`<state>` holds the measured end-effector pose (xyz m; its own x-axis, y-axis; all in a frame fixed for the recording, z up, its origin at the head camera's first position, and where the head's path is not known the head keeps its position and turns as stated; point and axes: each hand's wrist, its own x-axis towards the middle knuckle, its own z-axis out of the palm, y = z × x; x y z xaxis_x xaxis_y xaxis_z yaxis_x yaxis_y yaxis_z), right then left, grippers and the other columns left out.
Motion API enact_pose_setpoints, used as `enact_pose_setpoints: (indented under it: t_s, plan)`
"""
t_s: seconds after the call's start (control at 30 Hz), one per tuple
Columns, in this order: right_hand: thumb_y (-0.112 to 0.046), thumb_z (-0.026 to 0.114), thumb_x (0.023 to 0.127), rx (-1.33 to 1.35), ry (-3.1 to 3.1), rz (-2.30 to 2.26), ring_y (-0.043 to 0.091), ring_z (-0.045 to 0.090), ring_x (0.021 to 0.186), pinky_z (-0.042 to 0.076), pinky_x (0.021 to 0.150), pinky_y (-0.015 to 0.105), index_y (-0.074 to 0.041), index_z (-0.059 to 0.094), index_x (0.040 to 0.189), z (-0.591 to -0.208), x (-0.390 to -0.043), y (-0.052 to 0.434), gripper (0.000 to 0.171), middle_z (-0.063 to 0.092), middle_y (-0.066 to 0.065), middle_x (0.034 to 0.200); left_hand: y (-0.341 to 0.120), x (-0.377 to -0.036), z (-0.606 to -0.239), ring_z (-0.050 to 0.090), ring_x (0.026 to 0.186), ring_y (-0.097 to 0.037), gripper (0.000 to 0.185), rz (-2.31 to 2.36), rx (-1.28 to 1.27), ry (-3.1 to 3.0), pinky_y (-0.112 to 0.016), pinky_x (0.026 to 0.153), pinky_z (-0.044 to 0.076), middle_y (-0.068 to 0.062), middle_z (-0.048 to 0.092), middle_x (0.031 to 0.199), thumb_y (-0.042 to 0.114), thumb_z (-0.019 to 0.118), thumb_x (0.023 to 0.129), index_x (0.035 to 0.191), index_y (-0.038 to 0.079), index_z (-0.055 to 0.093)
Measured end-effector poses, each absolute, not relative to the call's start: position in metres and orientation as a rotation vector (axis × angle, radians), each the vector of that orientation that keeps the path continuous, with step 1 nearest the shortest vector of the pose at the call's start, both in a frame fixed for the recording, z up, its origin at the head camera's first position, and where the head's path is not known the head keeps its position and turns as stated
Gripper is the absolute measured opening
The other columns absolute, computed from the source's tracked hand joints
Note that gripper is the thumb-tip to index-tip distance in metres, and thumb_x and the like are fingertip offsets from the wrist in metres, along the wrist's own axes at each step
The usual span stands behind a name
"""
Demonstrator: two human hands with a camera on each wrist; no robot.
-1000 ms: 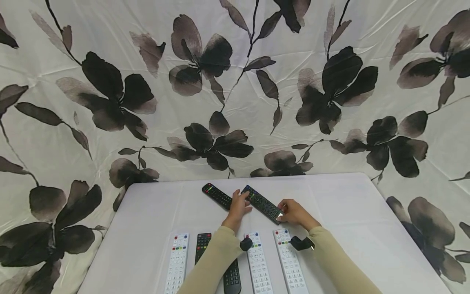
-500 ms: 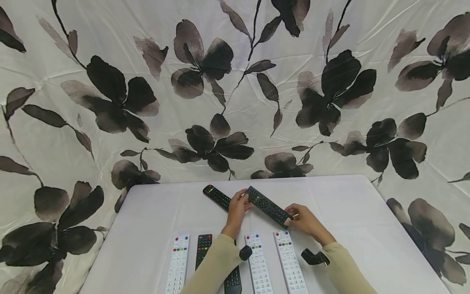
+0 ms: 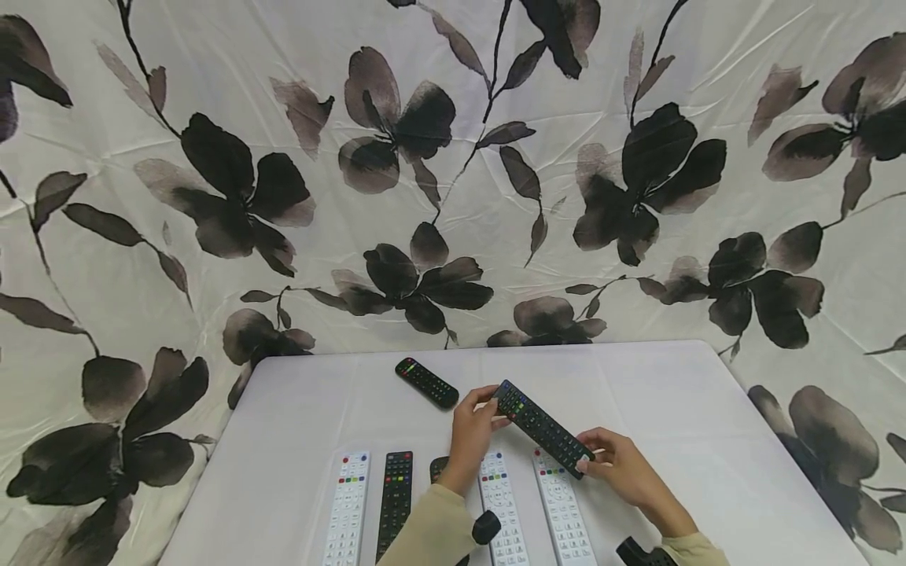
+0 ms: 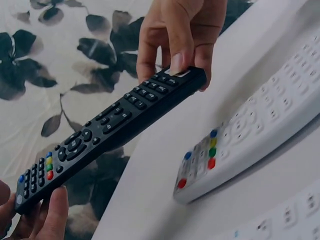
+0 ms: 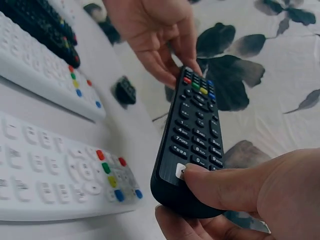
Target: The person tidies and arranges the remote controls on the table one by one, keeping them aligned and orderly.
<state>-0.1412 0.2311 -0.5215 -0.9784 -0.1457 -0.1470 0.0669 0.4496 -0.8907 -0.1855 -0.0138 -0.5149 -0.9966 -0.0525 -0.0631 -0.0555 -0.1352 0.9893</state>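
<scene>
A black remote control (image 3: 543, 428) with coloured buttons is held up between both hands, tilted, over the table. My left hand (image 3: 473, 432) grips its far end, where the red, green, yellow and blue buttons are. At the near end my right hand (image 3: 623, 469) pinches it, the thumb on a small white label beside the number keys, as the right wrist view shows. Under that end in the head view lies a white remote (image 3: 566, 511). Another white remote (image 3: 501, 503) lies beside my left wrist, and my left forearm hides most of a black remote (image 3: 438, 467).
Farther left in the row lie a black remote (image 3: 395, 503) and a white remote (image 3: 346, 503). One more black remote (image 3: 427, 383) lies at an angle near the back of the white table (image 3: 658, 393). Behind the table hangs a floral cloth (image 3: 524, 236).
Both hands have lifted the black remote and brought it nearer and to the right. The black remote at the back, earlier partly covered by my left hand, now shows whole.
</scene>
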Motion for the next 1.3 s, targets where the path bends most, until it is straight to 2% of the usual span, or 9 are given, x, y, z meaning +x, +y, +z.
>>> enact_pose_setpoints:
  t_s: [0.23, 0.47, 0.7, 0.87, 0.97, 1.1, 1.2, 1.3]
  plan:
    - [-0.003, 0.078, 0.09, 0.026, 2.433, -1.594, 0.022, 0.066, 0.096, 0.058, 0.075, 0.026, 0.009, 0.064, 0.129, -0.524, -0.114, 0.241, 0.044, 0.068, 0.016, 0.118, -0.004, -0.167, -0.515, 0.071, 0.105, -0.022, 0.03, 2.361, -0.074, 2.04, -0.03, 0.086, 0.064, -0.016, 0.057, 0.129, 0.005, 0.051, 0.109, 0.135, -0.003, 0.063]
    - [-0.004, 0.079, 0.09, 0.186, 2.397, -1.601, 0.021, 0.067, 0.095, 0.06, 0.076, 0.028, 0.009, 0.062, 0.131, -0.528, -0.094, 0.247, 0.046, 0.068, 0.013, 0.117, 0.004, -0.156, -0.518, 0.071, 0.105, -0.021, 0.03, 2.348, 0.003, 1.968, -0.03, 0.087, 0.064, -0.016, 0.058, 0.127, 0.004, 0.049, 0.109, 0.135, -0.004, 0.062]
    - [-0.006, 0.078, 0.092, 0.138, 2.471, -1.538, 0.021, 0.07, 0.095, 0.06, 0.075, 0.025, 0.01, 0.062, 0.131, -0.531, -0.078, 0.259, 0.046, 0.069, 0.014, 0.116, 0.016, -0.152, -0.521, 0.072, 0.099, -0.018, 0.029, 2.302, 0.057, 1.975, -0.03, 0.086, 0.064, -0.014, 0.058, 0.125, 0.005, 0.05, 0.109, 0.133, -0.003, 0.063]
    - [-0.004, 0.081, 0.088, 0.251, 2.473, -1.512, 0.021, 0.069, 0.096, 0.063, 0.079, 0.029, 0.01, 0.062, 0.13, -0.534, -0.07, 0.261, 0.048, 0.071, 0.011, 0.114, 0.025, -0.15, -0.526, 0.072, 0.09, -0.014, 0.026, 2.275, 0.051, 1.985, -0.031, 0.084, 0.065, -0.012, 0.06, 0.119, 0.003, 0.051, 0.107, 0.129, -0.004, 0.064]
    - [-0.002, 0.081, 0.086, 0.311, 2.46, -1.513, 0.022, 0.069, 0.097, 0.064, 0.082, 0.032, 0.01, 0.063, 0.129, -0.536, -0.066, 0.261, 0.049, 0.071, 0.009, 0.114, 0.03, -0.149, -0.529, 0.071, 0.086, -0.013, 0.026, 2.252, 0.051, 1.981, -0.036, 0.086, 0.065, -0.011, 0.061, 0.117, 0.003, 0.051, 0.107, 0.129, -0.004, 0.065]
    - [-0.003, 0.082, 0.087, 0.289, 2.413, -1.526, 0.024, 0.07, 0.101, 0.064, 0.083, 0.031, 0.014, 0.058, 0.132, -0.537, -0.06, 0.264, 0.054, 0.071, 0.012, 0.117, 0.035, -0.148, -0.532, 0.072, 0.085, -0.015, 0.028, 2.211, 0.054, 1.965, -0.041, 0.085, 0.065, -0.01, 0.062, 0.115, 0.006, 0.05, 0.109, 0.131, -0.002, 0.066]
    - [-0.003, 0.082, 0.089, 0.241, 2.367, -1.54, 0.026, 0.071, 0.102, 0.063, 0.083, 0.03, 0.019, 0.053, 0.135, -0.539, -0.057, 0.266, 0.059, 0.07, 0.016, 0.119, 0.04, -0.149, -0.533, 0.073, 0.086, -0.017, 0.03, 2.17, 0.061, 1.964, -0.038, 0.083, 0.065, -0.01, 0.062, 0.116, 0.008, 0.049, 0.11, 0.133, -0.002, 0.066]
    - [-0.003, 0.081, 0.089, 0.235, 2.351, -1.528, 0.025, 0.071, 0.102, 0.063, 0.083, 0.031, 0.02, 0.051, 0.136, -0.541, -0.054, 0.268, 0.06, 0.071, 0.014, 0.116, 0.046, -0.15, -0.532, 0.071, 0.087, -0.016, 0.033, 2.133, 0.079, 1.959, -0.035, 0.082, 0.065, -0.011, 0.06, 0.118, 0.006, 0.046, 0.11, 0.136, -0.004, 0.064]
